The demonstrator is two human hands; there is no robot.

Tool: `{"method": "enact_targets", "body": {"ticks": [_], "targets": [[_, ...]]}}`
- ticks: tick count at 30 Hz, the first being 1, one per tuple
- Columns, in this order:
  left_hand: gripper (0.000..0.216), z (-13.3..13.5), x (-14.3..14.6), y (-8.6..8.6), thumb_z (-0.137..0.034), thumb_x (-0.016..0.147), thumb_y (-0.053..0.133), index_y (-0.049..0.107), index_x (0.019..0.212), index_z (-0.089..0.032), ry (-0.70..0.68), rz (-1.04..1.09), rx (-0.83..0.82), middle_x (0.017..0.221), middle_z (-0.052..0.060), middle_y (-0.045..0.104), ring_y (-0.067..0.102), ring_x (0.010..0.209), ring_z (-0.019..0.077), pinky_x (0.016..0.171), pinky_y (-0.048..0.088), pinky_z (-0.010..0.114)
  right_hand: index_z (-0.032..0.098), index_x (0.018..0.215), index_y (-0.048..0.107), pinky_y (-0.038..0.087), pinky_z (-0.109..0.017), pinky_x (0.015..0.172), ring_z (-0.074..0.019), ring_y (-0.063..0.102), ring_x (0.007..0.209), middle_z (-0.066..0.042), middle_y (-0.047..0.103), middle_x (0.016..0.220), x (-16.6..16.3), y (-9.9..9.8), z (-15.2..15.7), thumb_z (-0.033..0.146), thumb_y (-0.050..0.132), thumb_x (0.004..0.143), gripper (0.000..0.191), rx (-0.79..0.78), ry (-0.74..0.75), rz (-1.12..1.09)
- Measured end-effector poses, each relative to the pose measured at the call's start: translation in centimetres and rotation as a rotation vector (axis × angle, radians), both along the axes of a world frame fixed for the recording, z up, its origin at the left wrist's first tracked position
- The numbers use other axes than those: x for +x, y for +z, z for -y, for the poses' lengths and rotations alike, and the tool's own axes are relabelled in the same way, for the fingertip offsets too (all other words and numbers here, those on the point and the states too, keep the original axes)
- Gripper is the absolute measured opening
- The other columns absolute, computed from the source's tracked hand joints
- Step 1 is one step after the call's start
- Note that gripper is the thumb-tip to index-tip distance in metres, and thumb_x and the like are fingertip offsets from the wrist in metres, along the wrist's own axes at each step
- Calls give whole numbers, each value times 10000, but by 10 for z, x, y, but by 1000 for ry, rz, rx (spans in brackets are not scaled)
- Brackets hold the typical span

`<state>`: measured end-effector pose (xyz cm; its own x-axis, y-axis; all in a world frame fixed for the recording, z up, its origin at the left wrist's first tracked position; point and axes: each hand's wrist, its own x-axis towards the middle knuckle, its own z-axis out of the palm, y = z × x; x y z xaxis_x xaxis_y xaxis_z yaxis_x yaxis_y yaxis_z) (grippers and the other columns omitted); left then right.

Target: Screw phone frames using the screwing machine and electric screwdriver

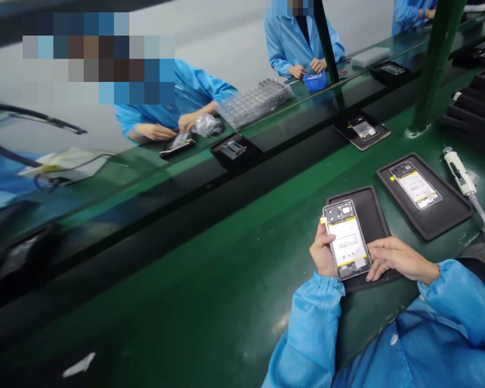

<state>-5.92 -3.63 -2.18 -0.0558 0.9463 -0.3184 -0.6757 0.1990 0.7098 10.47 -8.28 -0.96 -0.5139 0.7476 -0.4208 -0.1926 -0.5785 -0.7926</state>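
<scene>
White, yellow-banded, the uncovered phone point(350, 243) sits in left fingers point(327, 238), right fingers point(382, 253) at its edge, grip unclear.

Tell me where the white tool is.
In the head view, the white tool is at far right on the bench, beyond the right hand, just right of a black tray bearing a phone.

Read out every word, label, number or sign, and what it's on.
No text is readable.
White rectangular battery of the silver-edged open phone in the left hand: print and symbols, too small to read.
Battery of the nearest other open phone, on a black rectangular tray: marks, too small to read.
</scene>
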Motion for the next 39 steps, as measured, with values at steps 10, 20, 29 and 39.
{"method": "enact_targets", "body": {"ticks": [10,20,29,39], "targets": [[427,0,1,0,-180,557,602,708,970,-194,35,-31,52,965,48,744,676,905,232,879,507,360,167,827,558,456,-246,420,-138,569,438,-6,614,595,-12,0,8,575,654,724,432,229,-58,294],[347,27,-49,-16,-344,791,649,689,1095,-182,-38,-1346,107,1343,153,573,362,1380,322,1169,81,592,72,1142,648,404,-284,501,-191,607,582,-90,635,676,-25,-8,23,144,486,871,324,1304,-109,1449],[476,53,-44,-21,-412,924,386,602,1231,-118,-291,-1633,104,1466,160,420,205,1443,313,1148,22,649,93,1317,503,470,-279,607,-197,662,642,-67,709,769,-4,7,10,479,438,947,539,851,-181,1167],[401,57,-45,-16,-277,845,500,623,1208,-158,-173,-1423,94,1345,147,576,357,1382,334,1168,127,604,166,866,646,356,-269,521,-159,521,476,4,545,528,25,-16,37,506,366,963,451,748,-50,999]]}}
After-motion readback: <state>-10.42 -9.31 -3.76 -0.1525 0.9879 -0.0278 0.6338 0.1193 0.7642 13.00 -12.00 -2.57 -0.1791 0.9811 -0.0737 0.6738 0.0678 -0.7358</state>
